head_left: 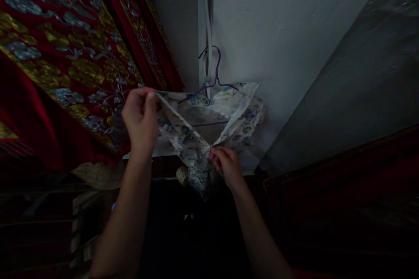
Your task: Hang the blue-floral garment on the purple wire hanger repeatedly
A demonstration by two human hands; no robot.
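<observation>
Pinching thin floral cloth [209, 128] on wire hanger [214, 80], both hands

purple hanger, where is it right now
In the head view the purple hanger hangs at centre, hooked on a white strip on the wall, with the floral garment draped over it, between the left hand and right hand.

Floral garment [209, 126], pale with blue-grey flower print, is hanging on a purple wire hanger [216, 79] against the white wall. Fabric is lying crumpled and spread wide, its upper left corner being pulled out taut, its lower middle bunching to a point. The hanger's hook is sitting hooked over a white cord.
</observation>
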